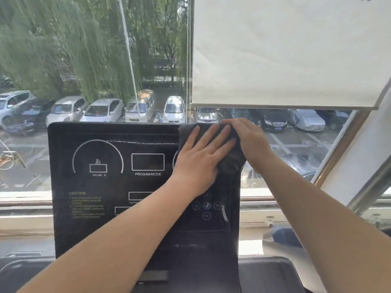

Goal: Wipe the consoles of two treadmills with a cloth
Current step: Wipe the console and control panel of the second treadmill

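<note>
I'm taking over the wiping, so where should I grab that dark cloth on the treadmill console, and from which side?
Probably pinch the bunched fold of the cloth at its lower right, coming in from the right edge of the console. The left hand presses the rest flat, and the right hand covers the top corner.

Treadmill console (118,187), black, upright before a window; two hands at work on it.

Dark cloth (232,161) at the panel's 1 o'clock corner. Left hand (198,157) flat on the cloth, fingers (213,134) straight and spread. Right hand (249,138) over the cloth at the top edge, at 3 o'clock of the left; grip unclear. Cream roller blind (285,49) at 1 o'clock. Parked cars (101,111) outside at 10 o'clock.
</note>
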A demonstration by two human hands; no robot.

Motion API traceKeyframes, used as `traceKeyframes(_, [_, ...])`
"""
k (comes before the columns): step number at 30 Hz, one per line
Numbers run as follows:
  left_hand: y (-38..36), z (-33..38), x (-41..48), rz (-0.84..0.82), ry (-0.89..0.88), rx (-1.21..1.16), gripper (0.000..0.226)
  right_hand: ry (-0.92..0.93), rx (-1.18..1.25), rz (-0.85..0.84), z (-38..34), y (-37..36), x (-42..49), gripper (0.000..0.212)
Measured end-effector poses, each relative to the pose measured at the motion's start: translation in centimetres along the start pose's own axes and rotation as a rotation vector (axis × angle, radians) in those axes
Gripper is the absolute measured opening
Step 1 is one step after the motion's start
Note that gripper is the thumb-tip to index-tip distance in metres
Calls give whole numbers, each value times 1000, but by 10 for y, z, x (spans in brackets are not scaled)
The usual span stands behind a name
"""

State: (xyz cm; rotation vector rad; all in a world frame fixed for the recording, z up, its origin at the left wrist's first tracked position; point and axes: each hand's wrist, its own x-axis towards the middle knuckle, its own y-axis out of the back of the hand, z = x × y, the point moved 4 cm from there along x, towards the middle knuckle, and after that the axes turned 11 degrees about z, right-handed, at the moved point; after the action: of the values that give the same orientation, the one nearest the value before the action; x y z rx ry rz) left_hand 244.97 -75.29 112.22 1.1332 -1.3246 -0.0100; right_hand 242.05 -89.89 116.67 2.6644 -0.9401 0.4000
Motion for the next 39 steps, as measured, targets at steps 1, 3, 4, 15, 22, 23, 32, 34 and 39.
traceKeyframes(1, [-2, 9, -2, 14, 56, -14, 81, 31, -62, 2, -1, 0, 2, 28])
traceKeyframes(3, [-10, 31, -18, -1, 80, -30, 83, 114, -213, 15, -2, -1, 2, 25])
traceKeyframes(4, [-15, 40, -30, -19, 48, -36, 83, 160, -269, 29, -2, -1, 1, 26])
traceKeyframes(15, [6, -19, -6, 43, 4, 18, 84, 230, -352, 96, -1, -5, -7, 27])
traceKeyframes(22, [-28, 51, -74, -30, -30, -50, 85, 334, -492, 149, 2, -11, -19, 32])
traceKeyframes(23, [-33, 60, -91, -63, -92, -48, 84, 346, -496, 151, 4, -12, -19, 34])
traceKeyframes(32, [-31, 43, -146, -281, -611, -66, 62, 217, -387, 0, 42, -8, -52, 60])
traceKeyframes(34, [-21, 20, -119, -217, -534, -65, 66, 97, -348, 42, 59, -2, -66, 56])
traceKeyframes(39, [-4, 0, -52, -26, -114, -26, 79, -224, -90, 35, 97, 3, -88, 77])
